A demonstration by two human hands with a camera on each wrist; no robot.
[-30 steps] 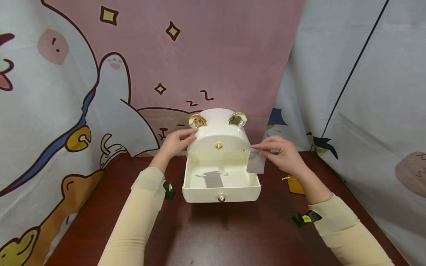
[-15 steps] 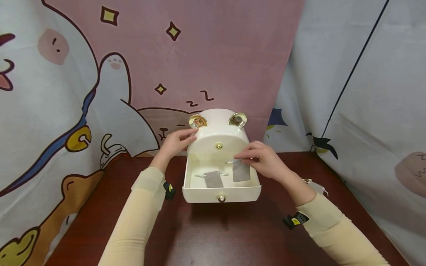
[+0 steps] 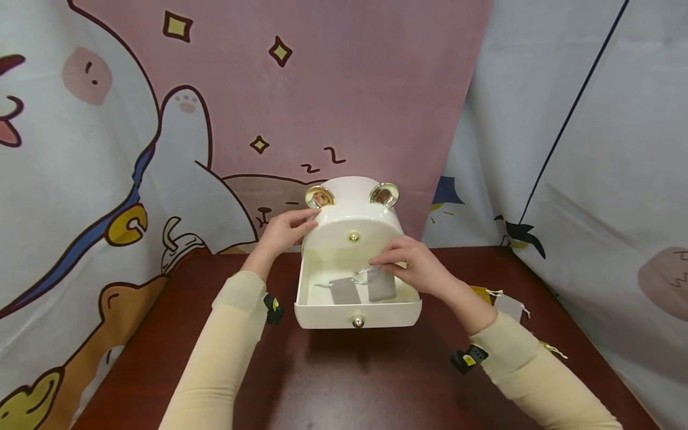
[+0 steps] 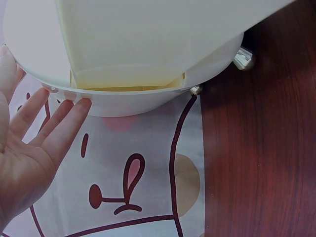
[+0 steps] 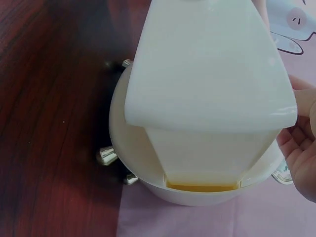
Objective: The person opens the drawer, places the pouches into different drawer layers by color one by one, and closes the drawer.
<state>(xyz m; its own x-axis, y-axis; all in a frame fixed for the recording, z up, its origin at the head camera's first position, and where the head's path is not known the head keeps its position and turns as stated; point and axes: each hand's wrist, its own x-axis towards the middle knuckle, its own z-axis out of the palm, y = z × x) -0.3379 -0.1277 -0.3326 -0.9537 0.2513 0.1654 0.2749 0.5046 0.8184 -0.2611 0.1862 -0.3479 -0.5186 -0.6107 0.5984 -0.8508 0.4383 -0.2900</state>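
Observation:
A white box [image 3: 352, 206] with gold round ears stands on the table, its drawer [image 3: 328, 316] pulled out toward me. On its left side rests my left hand [image 3: 282, 232]; in the left wrist view, the fingers [image 4: 69, 123] stretch out and touch the rounded shell. My right hand [image 3: 412, 263] pinches a grey drawstring pouch [image 3: 382, 286] by its top and dangles it inside the drawer's right half. Beside it, another grey drawstring pouch [image 3: 345, 291] lies on the drawer floor. The right wrist view shows the drawer's underside, which hides the pouches.
Right of the box, partly behind my right forearm, lie a yellow pouch [image 3: 479, 292], a grey pouch [image 3: 509, 307] and a pale drawstring [image 3: 555, 350]. A dark red wooden table [image 3: 355, 382] carries everything. A printed cloth [image 3: 371, 89] hangs right behind the box.
My right hand has brought the grey pouch leftward and down, from the drawer's right side wall to inside it, near the other pouch. My left hand has stayed in place.

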